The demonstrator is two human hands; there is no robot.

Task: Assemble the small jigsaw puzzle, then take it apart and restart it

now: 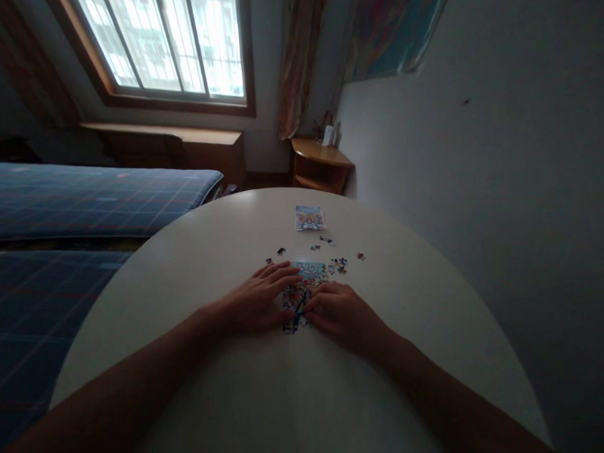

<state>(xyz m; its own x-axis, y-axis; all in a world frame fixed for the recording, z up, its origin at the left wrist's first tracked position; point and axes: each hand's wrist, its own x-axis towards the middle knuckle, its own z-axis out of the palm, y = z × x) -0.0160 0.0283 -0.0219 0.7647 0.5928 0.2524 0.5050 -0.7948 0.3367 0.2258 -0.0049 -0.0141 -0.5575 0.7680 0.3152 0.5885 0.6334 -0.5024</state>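
A partly joined jigsaw puzzle (310, 271) with a colourful picture lies on the round white table, its near edge uneven. My left hand (258, 296) rests along its left side, fingers stretched out over the border and thumb near the lower part. At the puzzle's lower right, my right hand (342, 313) is closed in a pinch on a small puzzle piece, mostly hidden by the fingertips. Loose puzzle pieces (339, 265) are gathered just beyond my right hand. A few more lie past the top of the puzzle, and one puzzle piece (361, 256) sits apart at the right.
A small printed picture packet (309, 218) lies toward the far side of the white table (207, 250). Beds with blue plaid mattresses (90, 199) stand at the left. A wooden corner cabinet (321, 155) stands behind, and a wall runs along the right.
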